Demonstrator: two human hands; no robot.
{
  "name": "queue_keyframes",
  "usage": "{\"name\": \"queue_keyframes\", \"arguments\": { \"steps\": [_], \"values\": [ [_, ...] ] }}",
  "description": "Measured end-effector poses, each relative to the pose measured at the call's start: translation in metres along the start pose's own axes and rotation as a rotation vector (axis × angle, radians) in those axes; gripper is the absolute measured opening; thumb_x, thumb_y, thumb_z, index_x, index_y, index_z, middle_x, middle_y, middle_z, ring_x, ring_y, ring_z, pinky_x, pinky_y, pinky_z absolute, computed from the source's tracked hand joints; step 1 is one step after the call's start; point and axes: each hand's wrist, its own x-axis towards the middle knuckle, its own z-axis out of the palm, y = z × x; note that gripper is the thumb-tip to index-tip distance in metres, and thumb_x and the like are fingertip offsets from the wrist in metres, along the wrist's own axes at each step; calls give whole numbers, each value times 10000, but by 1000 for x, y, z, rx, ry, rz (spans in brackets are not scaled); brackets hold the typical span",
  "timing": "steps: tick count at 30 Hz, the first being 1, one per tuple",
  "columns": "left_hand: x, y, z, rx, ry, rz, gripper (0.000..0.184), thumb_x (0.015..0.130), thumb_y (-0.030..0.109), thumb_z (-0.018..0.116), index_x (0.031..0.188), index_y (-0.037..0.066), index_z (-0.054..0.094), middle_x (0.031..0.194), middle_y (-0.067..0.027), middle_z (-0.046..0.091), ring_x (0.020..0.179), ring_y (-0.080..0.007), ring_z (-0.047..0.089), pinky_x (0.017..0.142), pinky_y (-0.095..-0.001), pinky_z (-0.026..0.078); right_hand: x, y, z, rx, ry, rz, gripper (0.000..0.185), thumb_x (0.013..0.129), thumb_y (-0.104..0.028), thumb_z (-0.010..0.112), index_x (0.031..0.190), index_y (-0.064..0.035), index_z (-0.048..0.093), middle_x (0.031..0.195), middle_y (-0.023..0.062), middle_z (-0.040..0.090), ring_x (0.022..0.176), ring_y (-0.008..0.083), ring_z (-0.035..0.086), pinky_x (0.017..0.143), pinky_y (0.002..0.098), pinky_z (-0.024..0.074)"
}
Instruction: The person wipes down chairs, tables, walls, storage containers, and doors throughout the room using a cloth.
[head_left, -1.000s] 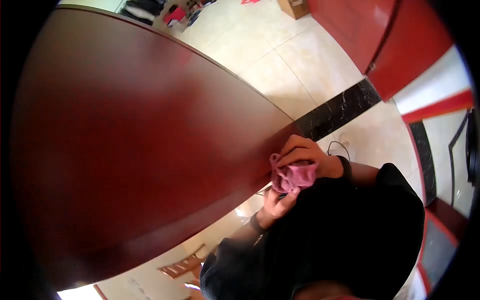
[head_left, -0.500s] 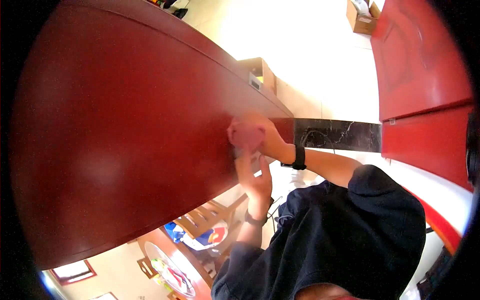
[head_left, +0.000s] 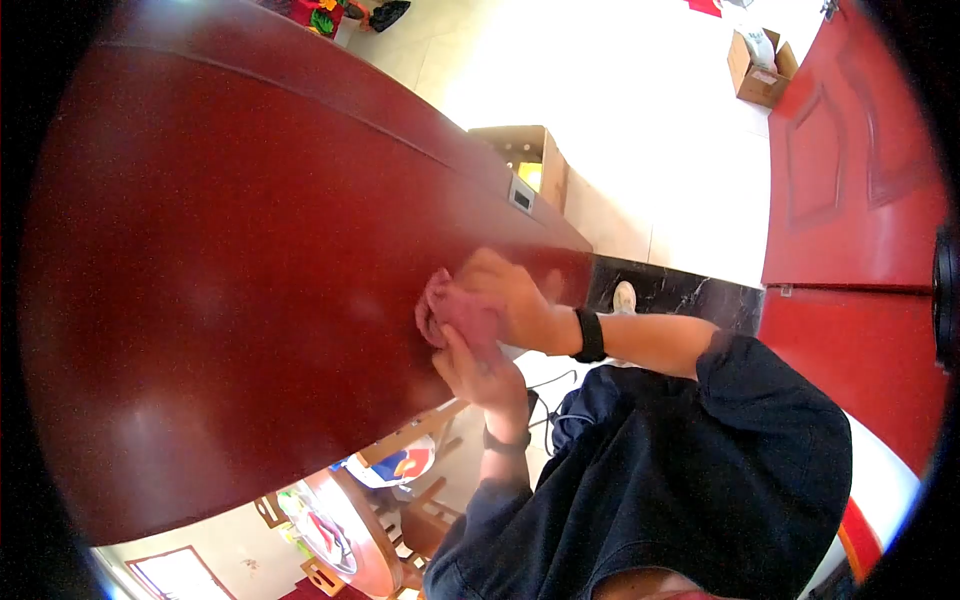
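Observation:
A pink cloth is bunched up between my two hands, in front of the dark red door. My right hand has its fingers curled around the upper right side of the cloth. My left hand grips the cloth from below, its fingers partly hidden by the folds. Whether the cloth touches the door's face I cannot tell. A dark band circles each wrist.
On the door's edge sits a metal lock plate. Behind it stands an open wooden box. A second red door, a cardboard box, a black threshold and a round table with chairs surround me.
Both hands have moved down and left in the picture with the cloth. The cloth, blurred before, now shows its folds. The view has shifted slightly, and a shoe appears at the threshold.

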Motion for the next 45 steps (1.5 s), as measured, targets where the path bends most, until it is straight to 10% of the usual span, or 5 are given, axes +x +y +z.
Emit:
{"name": "queue_keyframes", "arguments": {
  "steps": [14, 21, 25, 33, 45],
  "values": [
    [34, 29, 98, -131, -221, -44, 471, 941, 188, 627, 1370, 13, 541, 916, -195, 536, 819, -357, 533, 752, -457, 462, 44, 54, -70, -298, 87, 52, 200, 817, -34, 677, 1017, -39, 662, 888, 115, 563, 842, 233, 593, 692, 321, 485],
    [-16, 31, 139, -98, -566, -230, 520, 942, 176, 606, 1412, -5, 473, 1356, -281, 510, 1213, -441, 521, 1035, -426, 420, -42, 130, -112, -114, -117, 504, 255, 786, -25, 643, 1040, -30, 628, 904, 175, 589, 843, 343, 597, 731, 411, 499],
    [-18, 62, 195, -317, -652, -100, 485, 922, 117, 622, 1374, -16, 504, 1197, -240, 602, 1110, -328, 586, 923, -385, 485, -22, 116, -210, -69, -142, 652, 275, 726, -22, 647, 1000, -25, 623, 900, 189, 598, 858, 379, 617, 742, 429, 501],
    [27, 291, 401, -678, -890, 51, 392, 856, -12, 685, 1237, 48, 610, 1048, -114, 579, 939, -187, 632, 695, -276, 561, 8, 85, -511, -429, 331, 466, 196, 734, 13, 672, 757, -33, 483, 793, 119, 498, 754, 329, 555, 659, 410, 460],
    [2, 710, 520, -1636, -1168, 836, 486, 822, -17, 647, 1289, 70, 546, 1302, -170, 538, 1048, -353, 619, 827, -388, 550, -70, -80, -776, -1679, 1227, 266, 493, 740, 69, 636, 1220, -36, 617, 1211, 157, 565, 1096, 359, 574, 930, 427, 482]
  ]
}}
